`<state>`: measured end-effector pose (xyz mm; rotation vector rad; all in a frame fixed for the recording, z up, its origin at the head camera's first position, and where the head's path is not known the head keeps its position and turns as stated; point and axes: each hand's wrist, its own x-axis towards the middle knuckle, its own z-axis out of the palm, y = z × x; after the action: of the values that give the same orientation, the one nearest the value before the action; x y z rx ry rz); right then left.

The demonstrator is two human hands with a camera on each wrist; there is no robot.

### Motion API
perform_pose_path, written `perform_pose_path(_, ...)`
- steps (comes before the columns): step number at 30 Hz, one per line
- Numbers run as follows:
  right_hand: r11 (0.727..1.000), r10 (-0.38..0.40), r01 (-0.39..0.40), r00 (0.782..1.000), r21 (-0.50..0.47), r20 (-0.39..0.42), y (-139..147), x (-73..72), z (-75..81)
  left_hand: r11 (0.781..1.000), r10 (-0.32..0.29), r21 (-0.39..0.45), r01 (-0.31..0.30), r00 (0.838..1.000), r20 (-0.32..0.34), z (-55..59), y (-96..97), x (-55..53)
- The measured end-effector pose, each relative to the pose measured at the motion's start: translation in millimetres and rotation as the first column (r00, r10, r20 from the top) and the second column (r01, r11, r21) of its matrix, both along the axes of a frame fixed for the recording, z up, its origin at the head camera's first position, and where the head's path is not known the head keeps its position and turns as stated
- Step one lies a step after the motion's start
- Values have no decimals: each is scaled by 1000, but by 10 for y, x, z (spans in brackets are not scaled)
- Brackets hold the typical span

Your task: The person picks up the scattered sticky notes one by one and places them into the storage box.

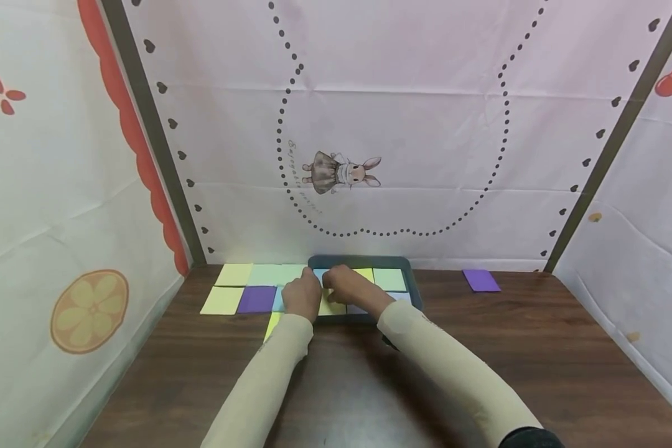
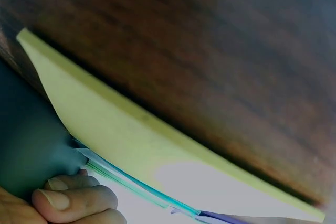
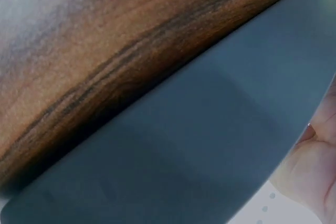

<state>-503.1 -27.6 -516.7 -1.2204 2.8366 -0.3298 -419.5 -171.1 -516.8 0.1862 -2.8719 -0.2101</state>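
Observation:
A dark blue-grey tray holds several square sticky note pads, among them a green pad and a yellow pad. My left hand is at the tray's left end, fingers bent, next to a blue pad on the table. Over the tray's left part, my right hand reaches down with curled fingers, close to the left one. A light blue pad shows between them. Fingertips appear beside the tray wall in the left wrist view. I cannot tell what either hand pinches.
Left of the tray lie more pads in rows: yellow, purple and pale green. A lone purple pad is at the right on the brown wooden table. Printed cloth hangs behind and at both sides.

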Motion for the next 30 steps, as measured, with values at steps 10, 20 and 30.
perform_pose_path(10,996,-82,83,997,29,-11,54,473,280,1000,-8,-12,7,1000,-11,67,95,169)
perform_pose_path(20,997,-15,24,993,78,-116,174,763,677,1000,10,-5,-10,999,53,59,71,76)
perform_pose_path(30,986,-163,156,979,-57,-126,683,786,1187,995,5,-100,-7,1000,-15,5,37,53)
